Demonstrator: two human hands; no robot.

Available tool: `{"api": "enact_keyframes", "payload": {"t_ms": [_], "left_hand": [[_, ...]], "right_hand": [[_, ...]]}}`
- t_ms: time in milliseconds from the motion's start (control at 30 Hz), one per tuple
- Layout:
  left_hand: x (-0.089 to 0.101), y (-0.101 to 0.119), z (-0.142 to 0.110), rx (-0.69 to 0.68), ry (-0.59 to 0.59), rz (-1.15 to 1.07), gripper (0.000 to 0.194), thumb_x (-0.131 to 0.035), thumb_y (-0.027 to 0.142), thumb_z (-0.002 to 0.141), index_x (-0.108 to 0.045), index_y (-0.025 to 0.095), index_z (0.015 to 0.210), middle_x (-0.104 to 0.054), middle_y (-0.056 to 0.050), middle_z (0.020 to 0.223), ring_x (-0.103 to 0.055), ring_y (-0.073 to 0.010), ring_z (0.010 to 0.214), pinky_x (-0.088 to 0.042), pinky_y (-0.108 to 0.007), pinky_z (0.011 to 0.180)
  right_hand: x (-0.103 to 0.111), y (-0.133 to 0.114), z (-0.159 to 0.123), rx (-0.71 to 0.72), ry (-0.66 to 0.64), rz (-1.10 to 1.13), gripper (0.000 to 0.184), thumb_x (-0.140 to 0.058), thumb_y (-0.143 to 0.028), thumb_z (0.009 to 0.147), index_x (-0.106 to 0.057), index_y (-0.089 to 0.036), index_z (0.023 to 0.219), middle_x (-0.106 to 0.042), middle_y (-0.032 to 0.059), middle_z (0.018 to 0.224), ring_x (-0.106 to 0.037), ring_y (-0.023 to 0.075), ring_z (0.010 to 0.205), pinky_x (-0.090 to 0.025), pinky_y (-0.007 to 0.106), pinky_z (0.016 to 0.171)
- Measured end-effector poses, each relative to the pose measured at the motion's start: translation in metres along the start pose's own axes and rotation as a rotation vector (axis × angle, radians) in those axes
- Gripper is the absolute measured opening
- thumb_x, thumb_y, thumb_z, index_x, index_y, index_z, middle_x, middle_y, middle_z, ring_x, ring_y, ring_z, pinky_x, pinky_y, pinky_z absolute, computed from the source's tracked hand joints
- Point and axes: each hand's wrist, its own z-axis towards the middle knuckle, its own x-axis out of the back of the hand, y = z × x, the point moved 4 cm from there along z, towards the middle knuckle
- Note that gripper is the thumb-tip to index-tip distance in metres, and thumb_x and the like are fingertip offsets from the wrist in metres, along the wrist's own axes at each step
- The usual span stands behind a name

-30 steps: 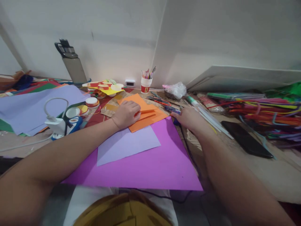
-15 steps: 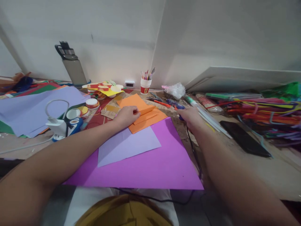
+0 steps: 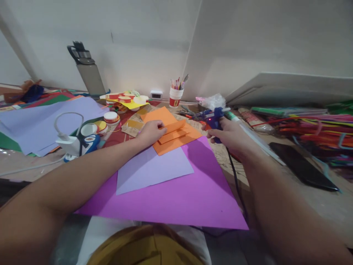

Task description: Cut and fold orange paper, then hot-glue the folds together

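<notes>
A blue hot glue gun (image 3: 214,117) with a small red light is gripped in my right hand (image 3: 228,134). A white glue stick pokes out of its back, and its nozzle points left above the table. My left hand (image 3: 152,133) is closed on the edge of folded orange paper (image 3: 176,127), whose flap curls upward. Beneath the orange paper lies a lilac sheet (image 3: 154,173). That sheet rests on a large purple sheet (image 3: 179,206), which reaches over the table's near edge. From the glue gun a black cord (image 3: 235,176) runs down along the purple sheet's right side.
To the left stand a bottle (image 3: 91,75), tape rolls (image 3: 111,117) and a power strip with a white plug (image 3: 68,145). A cup of pens (image 3: 175,96) is at the back. On the right lie a black phone (image 3: 302,165) and colourful pipe cleaners (image 3: 311,132).
My right hand has lifted the glue gun off the table, and its body now shows upright in the grip. My left hand keeps its hold on the orange paper. The view has shifted slightly.
</notes>
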Motion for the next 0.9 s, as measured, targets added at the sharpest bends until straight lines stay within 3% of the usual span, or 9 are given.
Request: {"api": "enact_keyframes", "payload": {"t_ms": [100,233,467,633,800,900], "left_hand": [[0.0,0.0,0.001,0.004,0.014,0.002,0.019,-0.055,0.033,0.079,-0.067,0.018,0.076,-0.07,-0.004,0.082,-0.061,-0.0196,0.079,-0.046,-0.032,0.073],[-0.002,0.0,0.001,0.004,0.019,0.014,0.018,-0.056,0.032,0.079,-0.067,0.018,0.076,-0.07,-0.004,0.081,-0.06,-0.0203,0.079,-0.046,-0.032,0.075],[-0.001,0.008,-0.004,-0.041,0.018,0.046,0.017,-0.056,0.029,0.081,-0.068,0.018,0.079,-0.071,-0.005,0.086,-0.061,-0.0212,0.083,-0.047,-0.033,0.079],[0.0,0.007,-0.002,-0.024,0.018,0.025,0.017,-0.056,0.029,0.08,-0.067,0.017,0.078,-0.07,-0.005,0.086,-0.061,-0.0209,0.082,-0.046,-0.033,0.078],[-0.001,0.003,0.0,-0.036,0.027,0.023,0.019,-0.055,0.031,0.08,-0.067,0.017,0.076,-0.07,-0.005,0.083,-0.06,-0.0205,0.08,-0.046,-0.033,0.076],[-0.002,0.002,0.0,-0.043,0.036,0.031,0.019,-0.055,0.032,0.079,-0.066,0.018,0.075,-0.069,-0.005,0.082,-0.059,-0.02,0.079,-0.045,-0.032,0.074]], "right_hand": [[-0.004,-0.005,-0.005,-0.028,-0.076,0.045,0.012,-0.059,-0.023,0.08,-0.059,-0.019,0.092,-0.059,-0.0003,0.066,-0.054,0.0125,0.053,-0.047,0.025,0.048],[-0.009,-0.016,-0.007,-0.023,-0.074,-0.215,0.005,-0.06,-0.022,0.082,-0.06,-0.019,0.086,-0.06,0.0007,0.066,-0.056,0.0149,0.056,-0.046,0.027,0.055],[-0.03,-0.003,0.005,0.041,-0.095,-0.339,0.022,-0.055,-0.023,0.086,-0.063,-0.018,0.106,-0.069,0.0087,0.09,-0.064,0.0238,0.082,-0.047,0.032,0.069],[-0.034,-0.007,0.008,0.084,-0.078,-0.385,0.034,-0.052,-0.022,0.087,-0.062,-0.016,0.119,-0.068,0.0137,0.11,-0.064,0.0264,0.095,-0.048,0.035,0.079],[-0.036,-0.012,0.0,0.075,-0.103,-0.344,0.031,-0.053,-0.026,0.087,-0.064,-0.016,0.115,-0.069,0.0091,0.089,-0.064,0.0228,0.077,-0.049,0.033,0.07],[-0.037,-0.011,0.0,0.082,-0.103,-0.35,0.031,-0.054,-0.026,0.087,-0.064,-0.015,0.114,-0.07,0.0105,0.092,-0.064,0.0243,0.083,-0.049,0.034,0.073]]}}
